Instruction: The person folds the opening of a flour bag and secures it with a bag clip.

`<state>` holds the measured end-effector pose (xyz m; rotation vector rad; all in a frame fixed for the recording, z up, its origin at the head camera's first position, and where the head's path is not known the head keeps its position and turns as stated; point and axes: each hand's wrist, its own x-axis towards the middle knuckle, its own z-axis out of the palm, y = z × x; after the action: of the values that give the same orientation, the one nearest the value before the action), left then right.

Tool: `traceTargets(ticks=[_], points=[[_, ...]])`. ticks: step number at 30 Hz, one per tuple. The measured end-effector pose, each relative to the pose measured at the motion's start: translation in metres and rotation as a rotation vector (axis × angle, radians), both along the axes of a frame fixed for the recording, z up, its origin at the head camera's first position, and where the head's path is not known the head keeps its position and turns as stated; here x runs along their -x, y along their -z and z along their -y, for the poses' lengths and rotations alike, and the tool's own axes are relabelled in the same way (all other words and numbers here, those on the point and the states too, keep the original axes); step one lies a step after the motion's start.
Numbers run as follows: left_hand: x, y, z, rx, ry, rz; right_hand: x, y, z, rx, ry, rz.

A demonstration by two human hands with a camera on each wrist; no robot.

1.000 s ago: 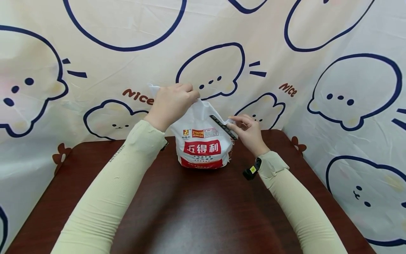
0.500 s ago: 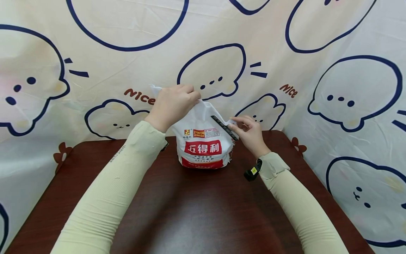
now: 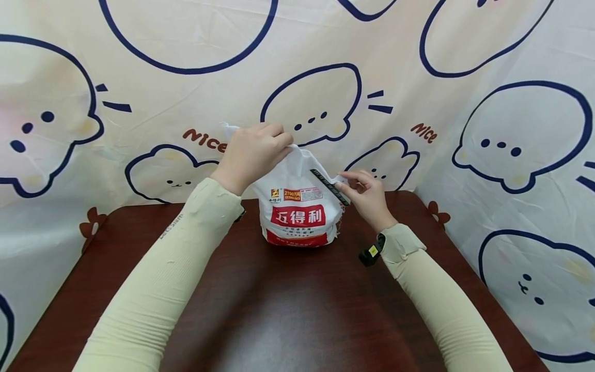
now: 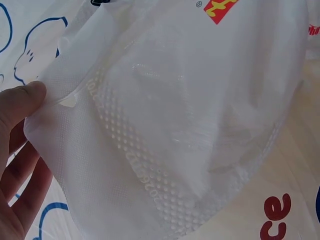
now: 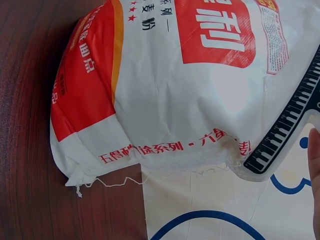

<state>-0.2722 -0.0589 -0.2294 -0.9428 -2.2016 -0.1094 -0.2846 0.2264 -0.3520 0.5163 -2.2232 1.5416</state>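
A white flour bag (image 3: 297, 214) with red printed panels stands on the table, its upper part drawn up to the left. My left hand (image 3: 255, 152) pinches the bag's top; in the left wrist view the thumb of that hand (image 4: 22, 165) lies on the pale, dotted plastic. Across the bag's upper right slants a flat strip with black piano-key print (image 3: 329, 187) and a pale rim, its kind unclear. My right hand (image 3: 367, 196) pinches it at its right side. Only a sliver of the right hand (image 5: 314, 175) shows in the right wrist view.
The bag rests toward the far edge of a dark brown table (image 3: 279, 310). Behind and at both sides hangs a pale cloth (image 3: 195, 103) with cartoon outlines. Loose thread (image 5: 120, 182) trails from the bag's lower seam.
Both hands keep their places on the bag and the strip. The whole view shifts very slightly; nothing else visibly differs.
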Motion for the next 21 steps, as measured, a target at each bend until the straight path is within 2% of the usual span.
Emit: traceTargets(ticks=[5,10,17,21], points=[[-0.002,-0.001,0.001,-0.009,0.002,-0.011,-0.01,-0.009,0.004,0.006,0.002,0.014],[-0.002,-0.001,0.003,-0.022,0.008,-0.02,-0.022,-0.019,0.01,-0.006,-0.011,-0.013],[-0.003,0.002,0.007,-0.044,0.015,-0.046,-0.005,-0.003,0.002,0.007,0.001,0.013],[-0.004,0.005,0.01,-0.055,0.02,-0.072,-0.002,0.001,0.0,0.031,-0.015,0.014]])
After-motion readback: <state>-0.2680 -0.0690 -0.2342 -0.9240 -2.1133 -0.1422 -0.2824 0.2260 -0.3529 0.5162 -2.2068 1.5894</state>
